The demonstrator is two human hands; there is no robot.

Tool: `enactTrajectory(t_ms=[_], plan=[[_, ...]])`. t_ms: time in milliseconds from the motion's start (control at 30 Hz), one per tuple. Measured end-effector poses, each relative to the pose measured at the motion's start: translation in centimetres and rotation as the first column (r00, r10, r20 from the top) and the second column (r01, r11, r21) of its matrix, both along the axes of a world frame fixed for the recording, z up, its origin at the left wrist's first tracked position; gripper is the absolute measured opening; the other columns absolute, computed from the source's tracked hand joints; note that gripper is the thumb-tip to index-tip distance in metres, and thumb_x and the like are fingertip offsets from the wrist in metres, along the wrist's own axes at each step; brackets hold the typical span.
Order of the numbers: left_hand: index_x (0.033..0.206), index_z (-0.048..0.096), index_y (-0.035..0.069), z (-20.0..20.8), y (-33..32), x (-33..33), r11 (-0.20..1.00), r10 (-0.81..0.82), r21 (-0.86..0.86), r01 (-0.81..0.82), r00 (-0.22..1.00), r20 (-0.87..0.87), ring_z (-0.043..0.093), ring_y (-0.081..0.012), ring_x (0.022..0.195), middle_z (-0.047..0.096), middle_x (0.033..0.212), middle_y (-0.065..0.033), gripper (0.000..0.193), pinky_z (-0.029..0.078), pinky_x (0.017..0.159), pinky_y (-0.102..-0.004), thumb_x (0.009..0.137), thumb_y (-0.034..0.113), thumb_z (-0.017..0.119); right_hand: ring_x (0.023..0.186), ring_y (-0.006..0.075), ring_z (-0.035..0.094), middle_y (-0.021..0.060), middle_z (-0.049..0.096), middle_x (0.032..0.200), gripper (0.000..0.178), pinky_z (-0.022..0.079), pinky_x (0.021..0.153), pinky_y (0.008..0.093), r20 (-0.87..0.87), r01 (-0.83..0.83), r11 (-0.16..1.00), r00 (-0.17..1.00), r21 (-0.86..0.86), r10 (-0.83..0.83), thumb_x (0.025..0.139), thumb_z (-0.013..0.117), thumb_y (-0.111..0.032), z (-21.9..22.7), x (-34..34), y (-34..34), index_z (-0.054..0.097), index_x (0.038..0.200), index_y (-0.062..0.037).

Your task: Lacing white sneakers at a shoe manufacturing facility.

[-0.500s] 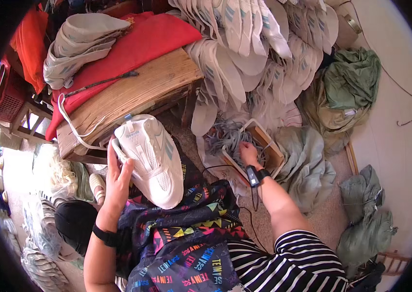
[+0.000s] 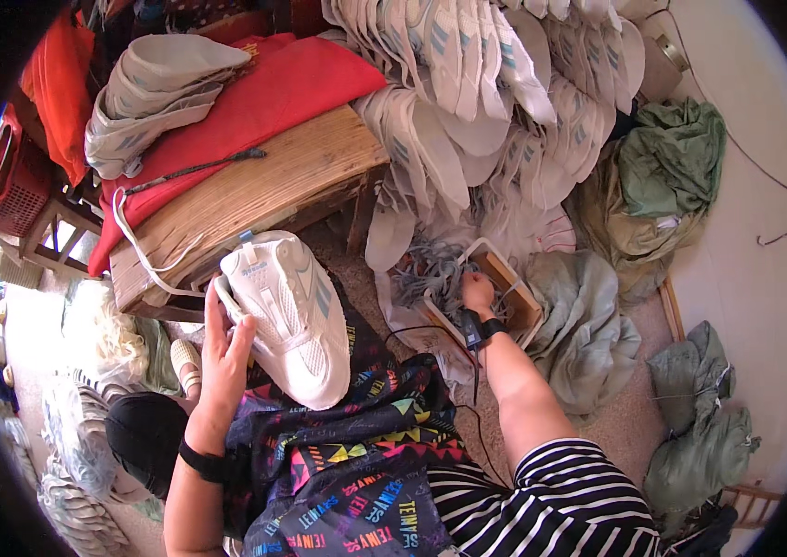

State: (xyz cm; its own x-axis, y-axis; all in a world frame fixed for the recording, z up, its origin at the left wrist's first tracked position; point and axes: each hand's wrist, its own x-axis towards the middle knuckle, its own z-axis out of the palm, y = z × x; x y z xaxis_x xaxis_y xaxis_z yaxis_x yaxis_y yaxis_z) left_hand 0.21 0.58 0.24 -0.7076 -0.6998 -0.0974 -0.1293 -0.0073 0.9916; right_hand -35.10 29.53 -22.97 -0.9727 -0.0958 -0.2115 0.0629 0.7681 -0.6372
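A white shoe upper [image 2: 296, 316] with blue-grey stripes stands over my apron, its toe toward me. My left hand [image 2: 224, 357] grips it at the left side of the heel opening, thumb outside. To the right my right hand [image 2: 478, 292] reaches into a pale open box; its fingers are closed among a tangle of grey shoelaces [image 2: 435, 269], with the fingertips partly hidden. A white shoelace [image 2: 136, 249] trails over the bench edge behind the upper, near a thin dark tool [image 2: 194, 172].
The wooden bench [image 2: 319, 153] carries a red cloth [image 2: 263, 97] and stacked shoe uppers [image 2: 156, 88]. Many more uppers [image 2: 454, 56] are heaped at the back. Green sacks [image 2: 676, 158] lie at the right. A thin cable [image 2: 481, 427] runs beside my lap.
My right hand stays in the box of laces, its wrist turned slightly and the forearm shifted a little left. The upper in my left hand sits slightly lower in view, as does the whole scene.
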Motion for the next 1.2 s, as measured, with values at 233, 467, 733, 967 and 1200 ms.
enactTrajectory(t_ms=[233, 467, 733, 967, 1200], plan=[[0.152, 0.017, 0.005, 0.1, -0.2, -0.2, 0.999, -0.032, 0.005, 0.032, 0.999, 0.000, 0.039, -0.0235, 0.133, 0.038, 0.146, -0.0149, 0.068, 0.029, 0.110, -0.0351, 0.097, 0.018, 0.054, 0.087, 0.0352, 0.064, 0.0149, 0.070, 0.093, 0.035, 0.048, 0.077, 0.0474, 0.069, 0.033, 0.993, 0.997, -0.113, -0.025, 0.090, 0.061, -0.040, -2.2, -4.2, 1.6, 0.072, 0.103, -0.0085], [0.142, 0.039, 0.003, 0.3, -0.3, 1.2, 0.735, 0.193, -0.678, -0.010, 0.962, 0.195, 0.043, -0.0325, 0.129, 0.044, 0.139, -0.0189, 0.062, 0.033, 0.109, -0.0411, 0.086, 0.011, 0.064, 0.074, 0.0131, 0.059, 0.0049, 0.064, 0.081, 0.018, 0.045, 0.062, 0.0296, 0.492, 0.342, 0.524, 0.853, -0.780, 0.176, 0.090, 0.064, -0.016, 1.9, -4.0, -0.8, 0.065, 0.099, -0.0010], [0.145, 0.036, 0.005, 8.0, 3.7, -1.0, 0.959, -0.262, -0.175, 0.224, 0.934, -0.241, 0.060, -0.0172, 0.100, 0.040, 0.146, -0.0170, 0.067, 0.049, 0.079, -0.0271, 0.084, 0.003, 0.064, 0.085, 0.0098, 0.060, 0.0018, 0.064, 0.091, 0.010, 0.049, 0.074, 0.0235, 0.072, -0.590, 0.447, 0.549, -0.672, 0.833, 0.090, 0.064, -0.007, 27.5, 12.3, -11.4, 0.063, 0.100, -0.0054], [0.125, 0.055, 0.003, 8.1, 4.1, 1.4, 0.760, -0.448, 0.438, 0.479, 0.876, -0.181, 0.058, -0.0073, 0.085, 0.063, 0.098, 0.0005, 0.030, 0.047, 0.072, -0.0218, 0.099, 0.017, 0.056, 0.078, 0.0171, 0.060, 0.0060, 0.059, 0.087, 0.016, 0.048, 0.069, 0.0282, -0.505, -0.918, 0.277, 0.389, -0.285, 0.770, 0.083, 0.061, 0.006, 34.3, 15.3, -13.2, 0.064, 0.094, -0.0047], [0.090, 0.068, 0.003, 7.9, 2.9, 5.5, 0.893, -0.384, 0.253, 0.374, 0.923, -0.009, 0.044, -0.0052, 0.073, 0.055, 0.077, 0.0042, 0.026, 0.037, 0.064, -0.0206, 0.099, 0.024, 0.055, 0.072, 0.0259, 0.059, 0.0106, 0.058, 0.086, 0.015, 0.048, 0.064, 0.0350, -0.591, -0.705, 0.708, 0.553, 0.043, 0.587, 0.083, 0.058, 0.002, 30.9, 8.8, -9.7, 0.062, 0.095, -0.0064]])
